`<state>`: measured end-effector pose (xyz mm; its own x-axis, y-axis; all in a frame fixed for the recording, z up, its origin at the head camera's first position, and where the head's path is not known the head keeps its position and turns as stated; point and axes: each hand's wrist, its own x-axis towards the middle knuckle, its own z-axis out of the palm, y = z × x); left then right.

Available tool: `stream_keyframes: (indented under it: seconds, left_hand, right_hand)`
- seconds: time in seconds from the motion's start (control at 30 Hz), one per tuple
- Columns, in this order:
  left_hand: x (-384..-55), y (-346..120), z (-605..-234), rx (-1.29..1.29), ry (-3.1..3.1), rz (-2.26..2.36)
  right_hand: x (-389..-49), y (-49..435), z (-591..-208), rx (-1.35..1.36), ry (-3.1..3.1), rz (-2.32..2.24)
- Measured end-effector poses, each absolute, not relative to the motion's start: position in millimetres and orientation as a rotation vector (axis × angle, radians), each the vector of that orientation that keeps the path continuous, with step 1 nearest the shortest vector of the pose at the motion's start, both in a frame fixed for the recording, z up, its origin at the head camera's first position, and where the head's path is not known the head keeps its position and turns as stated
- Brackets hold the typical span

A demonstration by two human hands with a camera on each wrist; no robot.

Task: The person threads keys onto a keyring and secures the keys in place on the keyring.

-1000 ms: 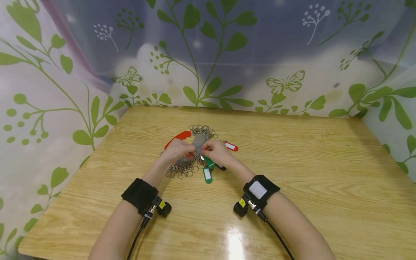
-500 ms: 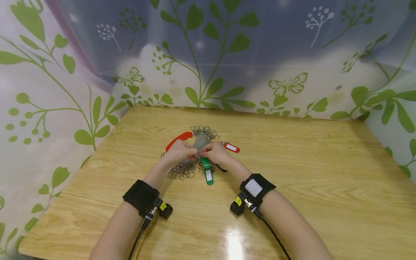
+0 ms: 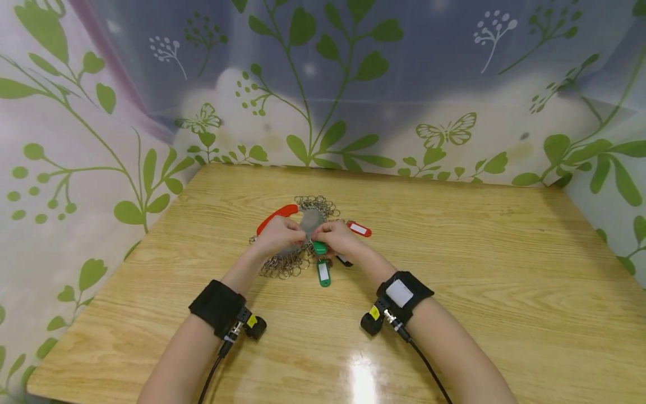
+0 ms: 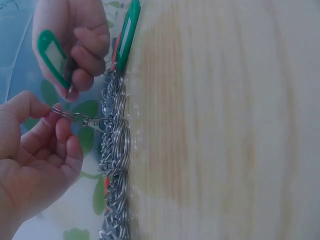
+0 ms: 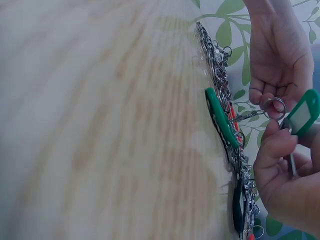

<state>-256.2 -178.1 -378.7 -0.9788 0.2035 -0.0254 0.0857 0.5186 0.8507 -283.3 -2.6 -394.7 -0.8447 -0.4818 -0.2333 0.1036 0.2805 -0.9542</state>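
Observation:
My left hand [image 3: 280,233] pinches a metal split ring [image 4: 61,113] between thumb and fingertip. This ring hangs on a small swivel clasp [image 4: 90,121] tied to the row of rings. Facing it, my right hand [image 3: 337,237] grips a key [image 5: 291,167] that carries a green key tag [image 5: 302,115] with a white label. The key's head is right at the split ring; fingers hide part of it. Below both hands lies a flat grey holder [image 3: 313,217], fringed with many rings and clasps [image 3: 282,266] and fitted with a curved red handle [image 3: 275,217].
A second green key tag [image 3: 323,273] lies just in front of the rings. Right of the holder are a red key tag [image 3: 359,228] and a black one [image 3: 345,261], partly behind my right hand. The wooden table [image 3: 454,269] meets a leaf-patterned curtain [image 3: 353,112].
The held green tag has turned and tilted up beside my right fingers. My right hand has shifted slightly toward the left hand, which stays almost in place.

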Motion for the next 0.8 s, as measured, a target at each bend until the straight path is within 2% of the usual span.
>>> stream_keyframes:
  seconds: [0.3, 0.43, 0.63, 0.8]
  left_hand:
    - [-250.8, -175.7, -375.0, 0.243, 2.710, 1.330]
    - [-250.8, -174.2, -374.1, 0.200, 2.735, 1.332]
    - [-251.5, -176.3, -377.1, 0.080, 2.637, 1.465]
    - [-252.3, -177.5, -379.6, -0.049, 2.451, 1.645]
  right_hand:
    - [-271.6, -5.7, -391.4, -0.479, 2.140, -1.490]
    - [-267.9, -12.0, -391.0, -0.449, 2.168, -1.515]
    - [-264.2, -19.9, -392.8, -0.362, 2.198, -1.568]
    - [-262.4, -19.7, -392.2, -0.485, 2.314, -1.477]
